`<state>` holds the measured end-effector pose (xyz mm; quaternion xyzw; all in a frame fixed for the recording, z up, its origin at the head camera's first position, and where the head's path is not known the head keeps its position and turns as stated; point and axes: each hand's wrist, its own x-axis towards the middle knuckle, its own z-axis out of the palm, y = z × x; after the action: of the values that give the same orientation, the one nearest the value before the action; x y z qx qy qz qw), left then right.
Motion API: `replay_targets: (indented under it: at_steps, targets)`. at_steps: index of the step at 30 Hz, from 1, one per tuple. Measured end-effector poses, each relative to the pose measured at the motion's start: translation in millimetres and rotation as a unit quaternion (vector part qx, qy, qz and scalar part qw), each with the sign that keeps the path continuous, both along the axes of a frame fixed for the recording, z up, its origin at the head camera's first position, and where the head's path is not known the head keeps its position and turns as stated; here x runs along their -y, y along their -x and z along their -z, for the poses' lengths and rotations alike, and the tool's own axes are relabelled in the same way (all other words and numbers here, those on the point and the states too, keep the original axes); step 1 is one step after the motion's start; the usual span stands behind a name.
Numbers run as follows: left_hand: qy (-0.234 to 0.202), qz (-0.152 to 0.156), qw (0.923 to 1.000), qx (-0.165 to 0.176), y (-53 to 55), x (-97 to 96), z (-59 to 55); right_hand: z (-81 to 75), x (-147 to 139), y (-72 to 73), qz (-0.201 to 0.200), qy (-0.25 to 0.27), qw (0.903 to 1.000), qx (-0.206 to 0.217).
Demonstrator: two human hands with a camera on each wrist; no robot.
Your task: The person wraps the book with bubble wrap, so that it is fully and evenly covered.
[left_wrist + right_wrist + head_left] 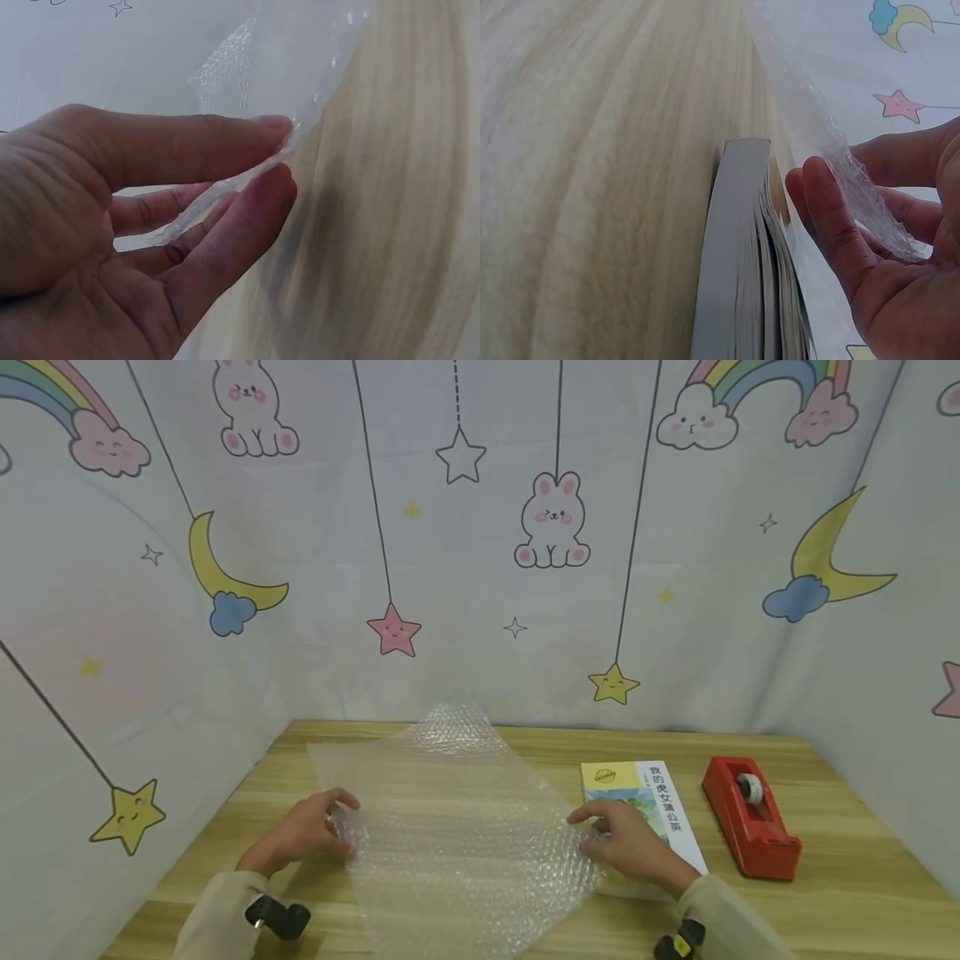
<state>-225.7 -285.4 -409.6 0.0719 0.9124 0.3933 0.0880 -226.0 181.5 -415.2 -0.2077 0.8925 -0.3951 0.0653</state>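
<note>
A clear sheet of bubble wrap (pixel 457 802) spreads between both hands over the middle of the table, its far corner pointing at the back wall. My left hand (pixel 307 831) pinches its left edge between thumb and fingers, as the left wrist view shows with the bubble wrap (pixel 300 82) running away from the fingertips. On the other side, my right hand (pixel 622 843) pinches the right edge; in the right wrist view the bubble wrap (pixel 817 127) passes between thumb and fingers. Under that hand lies a book (pixel 660 802) with a yellow and white cover, partly hidden by the hand.
A red tape dispenser (pixel 753 818) with a small roll stands right of the book. The wood-grain table (pixel 832 793) meets a white cloth (pixel 480 568) printed with stars, moons and rabbits at its back and sides.
</note>
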Motion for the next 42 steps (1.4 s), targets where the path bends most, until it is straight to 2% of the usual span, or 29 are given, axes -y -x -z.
replay_targets:
  at_steps: [6,17,22,27,34,39,42]
  targets:
    - [0.035,0.000,0.9992,-0.018,-0.6,0.5,-0.6,0.9,0.5,0.0,-0.004,-0.005,0.9999,-0.014]
    - [0.033,0.016,0.9992,-0.012,-6.7,2.5,-4.5,2.3,-6.1,3.4,-0.015,0.018,0.9997,-0.009]
    - [0.047,0.043,0.9978,-0.016,-13.1,5.2,-10.7,-0.4,-9.4,3.4,-0.012,0.022,0.9997,-0.005]
    - [0.094,0.064,0.9933,-0.019,-19.9,3.5,-21.5,-4.4,-13.8,1.0,0.005,0.024,0.9997,0.004]
    - [0.163,0.041,0.9848,-0.042,-24.0,-5.5,-37.6,-8.2,-20.3,-3.5,0.029,0.017,0.9994,0.007]
    - [0.183,0.016,0.9801,-0.074,-26.0,-18.0,-47.6,-10.2,-25.5,-2.6,0.036,0.005,0.9993,-0.011]
    - [0.189,-0.005,0.9780,-0.089,-25.9,-28.0,-53.1,-11.9,-29.3,-1.8,0.041,0.010,0.9991,-0.007]
